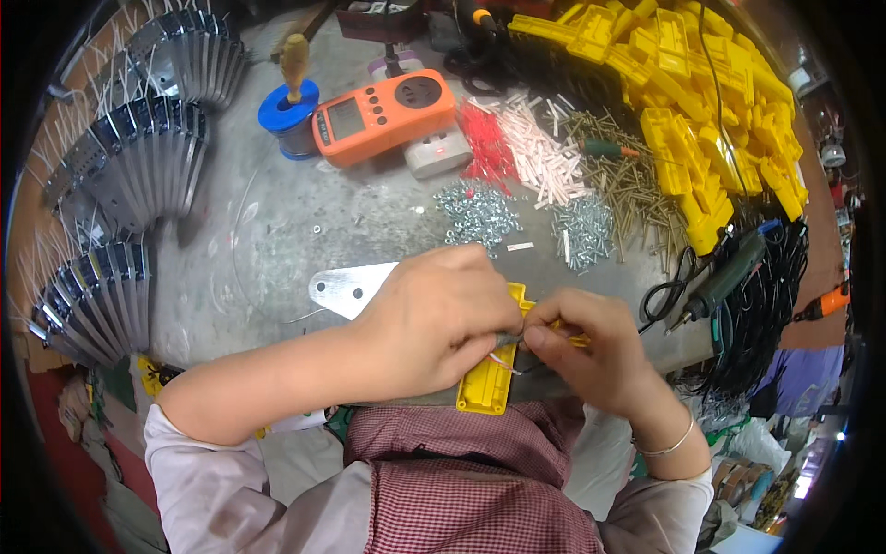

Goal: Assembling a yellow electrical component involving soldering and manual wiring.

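Note:
A long yellow plastic housing (482,392) lies at the table's near edge, open side up, its far part covered by my hands. My left hand (441,314) is closed over it, with thumb and fingers pressed together at its middle. Beside it, my right hand (586,346) pinches a thin wire at the housing's right side; the tips are partly hidden. Short white and red wire ends (504,363) show inside the housing, below the fingertips. A flat silver metal plate (334,288) with round holes sticks out beyond my left wrist.
Finned metal parts with wires (138,157) stand along the left. Behind my hands are a solder spool (293,115), an orange meter (383,115), screws (475,217) and white sleeves (540,152). Yellow housings (683,83) pile up at far right, near a green-handled tool (729,277) and black cables (766,314).

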Demonstrator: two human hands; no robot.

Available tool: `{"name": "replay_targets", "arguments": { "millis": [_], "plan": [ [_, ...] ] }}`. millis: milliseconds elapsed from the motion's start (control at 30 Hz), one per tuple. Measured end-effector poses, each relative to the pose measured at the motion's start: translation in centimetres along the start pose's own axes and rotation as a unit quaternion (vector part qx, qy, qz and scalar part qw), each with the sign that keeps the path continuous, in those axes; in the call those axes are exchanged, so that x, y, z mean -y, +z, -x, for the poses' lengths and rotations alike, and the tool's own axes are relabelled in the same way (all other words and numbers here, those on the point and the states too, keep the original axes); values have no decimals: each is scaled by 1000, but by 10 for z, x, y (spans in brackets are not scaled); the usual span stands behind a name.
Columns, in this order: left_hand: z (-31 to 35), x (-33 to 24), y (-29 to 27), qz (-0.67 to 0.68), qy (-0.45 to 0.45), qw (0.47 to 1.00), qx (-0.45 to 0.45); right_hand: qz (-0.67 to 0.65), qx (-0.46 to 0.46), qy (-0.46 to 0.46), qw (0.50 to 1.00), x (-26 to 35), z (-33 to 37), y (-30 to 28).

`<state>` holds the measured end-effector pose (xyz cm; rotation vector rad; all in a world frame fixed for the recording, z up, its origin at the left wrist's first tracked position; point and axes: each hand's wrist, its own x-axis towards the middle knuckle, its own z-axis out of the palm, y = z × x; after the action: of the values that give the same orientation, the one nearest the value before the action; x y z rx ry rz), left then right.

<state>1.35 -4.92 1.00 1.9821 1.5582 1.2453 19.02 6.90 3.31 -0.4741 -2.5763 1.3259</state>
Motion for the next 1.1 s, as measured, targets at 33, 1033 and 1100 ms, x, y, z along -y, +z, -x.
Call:
{"name": "replay_targets", "arguments": {
  "millis": [33, 1033, 1100],
  "plan": [
    [0, 0, 0, -63, 70, 996, 1, -223, 88, 199, 950, 1, -1, -2],
    [102, -22, -116, -117, -305, 909, 261, 80, -7, -20, 997, 3, -22, -34],
    [97, -29, -133, -53, -318, 906, 275, 120, 20, -41, 992, -6, -37, -53]
  ]
}}
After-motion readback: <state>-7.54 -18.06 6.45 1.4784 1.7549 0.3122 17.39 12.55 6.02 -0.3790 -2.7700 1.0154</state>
